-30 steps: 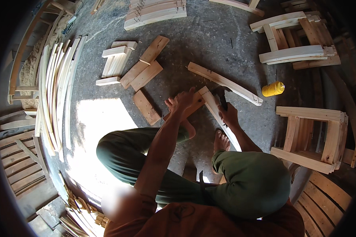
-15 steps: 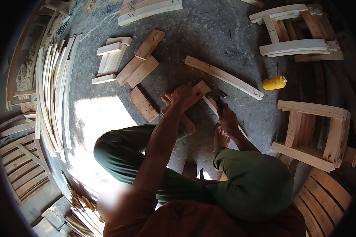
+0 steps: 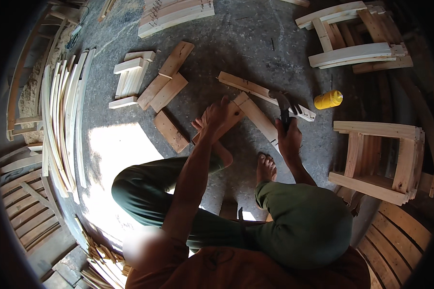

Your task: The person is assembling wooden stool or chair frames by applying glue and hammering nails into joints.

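My right hand (image 3: 289, 138) is closed round the handle of a claw hammer (image 3: 284, 101), its dark head raised to the right of a corner where two pieces of wood meet. One of these is a brown wooden board (image 3: 232, 120) with a dark knot. The other, a pale wooden strip (image 3: 258, 119), runs from that corner down toward my right foot. My left hand (image 3: 214, 115) is wrapped over the brown board, just left of the corner; part of its grip is hidden. Behind the hammer, another pale strip (image 3: 246, 85) with nails near one end lies on the floor.
Loose brown boards (image 3: 171, 132) and a small stack of pale pieces (image 3: 131, 79) lie to the left. A yellow bottle (image 3: 328, 99) and assembled wooden frames (image 3: 376, 127) are at the right. Long thin strips (image 3: 65, 125) lie far left; nailed planks (image 3: 176, 19) are at the back.
My right hand has lifted the hammer off the corner and swung it to the right. My left hand stays on the brown board. The whole view has shifted slightly.
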{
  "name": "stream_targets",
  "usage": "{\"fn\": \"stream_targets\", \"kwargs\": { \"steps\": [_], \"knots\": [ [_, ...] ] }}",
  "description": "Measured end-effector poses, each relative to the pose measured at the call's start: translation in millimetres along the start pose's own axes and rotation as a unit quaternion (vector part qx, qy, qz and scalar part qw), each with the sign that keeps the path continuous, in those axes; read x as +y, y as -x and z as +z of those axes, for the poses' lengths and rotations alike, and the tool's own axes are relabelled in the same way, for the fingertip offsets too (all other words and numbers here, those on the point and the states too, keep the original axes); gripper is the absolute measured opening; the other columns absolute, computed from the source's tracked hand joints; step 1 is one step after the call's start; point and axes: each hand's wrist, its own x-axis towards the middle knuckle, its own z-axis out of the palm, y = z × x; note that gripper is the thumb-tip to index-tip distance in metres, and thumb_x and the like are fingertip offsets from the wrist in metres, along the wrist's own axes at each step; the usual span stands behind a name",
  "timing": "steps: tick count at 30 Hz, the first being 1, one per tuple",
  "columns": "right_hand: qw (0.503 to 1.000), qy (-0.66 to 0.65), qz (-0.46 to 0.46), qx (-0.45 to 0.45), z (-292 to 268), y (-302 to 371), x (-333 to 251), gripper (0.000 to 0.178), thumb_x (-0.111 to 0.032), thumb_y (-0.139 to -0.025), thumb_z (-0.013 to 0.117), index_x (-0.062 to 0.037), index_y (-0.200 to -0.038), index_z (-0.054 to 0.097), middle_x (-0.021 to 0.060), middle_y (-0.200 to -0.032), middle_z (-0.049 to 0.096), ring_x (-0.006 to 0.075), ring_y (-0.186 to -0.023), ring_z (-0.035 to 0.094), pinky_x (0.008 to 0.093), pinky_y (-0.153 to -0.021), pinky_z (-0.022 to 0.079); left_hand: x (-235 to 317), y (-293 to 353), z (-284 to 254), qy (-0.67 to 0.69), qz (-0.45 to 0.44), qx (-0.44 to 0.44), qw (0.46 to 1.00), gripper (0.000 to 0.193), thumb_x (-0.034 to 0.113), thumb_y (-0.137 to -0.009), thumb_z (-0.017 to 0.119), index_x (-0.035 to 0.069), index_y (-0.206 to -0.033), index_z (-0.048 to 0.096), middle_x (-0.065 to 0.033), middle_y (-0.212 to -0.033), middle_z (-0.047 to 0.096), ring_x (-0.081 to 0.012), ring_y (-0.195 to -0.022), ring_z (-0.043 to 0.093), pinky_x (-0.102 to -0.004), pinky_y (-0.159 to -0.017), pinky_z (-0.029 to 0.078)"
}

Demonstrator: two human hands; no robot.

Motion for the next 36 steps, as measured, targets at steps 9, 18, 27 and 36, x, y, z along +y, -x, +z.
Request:
{"fn": "stream_targets", "kwargs": {
  "steps": [9,18,27,36],
  "knots": [
    [0.992,-0.047,-0.009,-0.118,-46,-59,-29,0.064,-0.038,-0.069,0.086,0.0040,-0.104,0.053,0.0226,-0.091,0.067,0.0351,-0.085,0.069,0.0423,-0.074,0.052,4,-28,13,0.309,0.159,0.150,0.926,0.064,0.052,-0.102,0.029,0.002,-0.108,0.069,-0.0203,-0.096,0.071,-0.0411,-0.098,0.066,-0.0449,-0.086,0.047],
    [0.981,0.060,-0.117,-0.145,-41,-54,-51,0.063,-0.032,-0.074,0.084,0.0021,-0.109,0.045,0.0284,-0.086,0.066,0.0461,-0.084,0.068,0.0500,-0.074,0.054,-30,-28,5,0.290,0.285,0.114,0.907,0.040,0.026,-0.095,0.058,0.004,-0.129,0.059,-0.0171,-0.120,0.066,-0.0289,-0.114,0.062,-0.0365,-0.097,0.045],
    [0.953,0.116,-0.245,-0.133,-29,-46,-79,0.061,-0.028,-0.074,0.085,-0.0003,-0.113,0.047,0.0253,-0.087,0.066,0.0451,-0.084,0.065,0.0508,-0.082,0.049,-36,22,-56,0.314,0.269,-0.106,0.905,0.073,0.002,-0.070,0.084,0.008,-0.137,0.054,-0.0080,-0.118,0.068,-0.0184,-0.105,0.065,-0.0318,-0.085,0.053],
    [0.922,0.122,-0.365,-0.034,-64,16,-124,0.034,-0.030,-0.091,0.069,-0.0043,-0.107,0.055,0.0138,-0.078,0.065,0.0305,-0.067,0.067,0.0414,-0.056,0.052,-52,30,-37,0.425,0.210,-0.140,0.869,0.065,0.000,-0.075,0.081,0.007,-0.134,0.055,-0.0088,-0.114,0.068,-0.0163,-0.099,0.066,-0.0313,-0.076,0.059]
  ]
}}
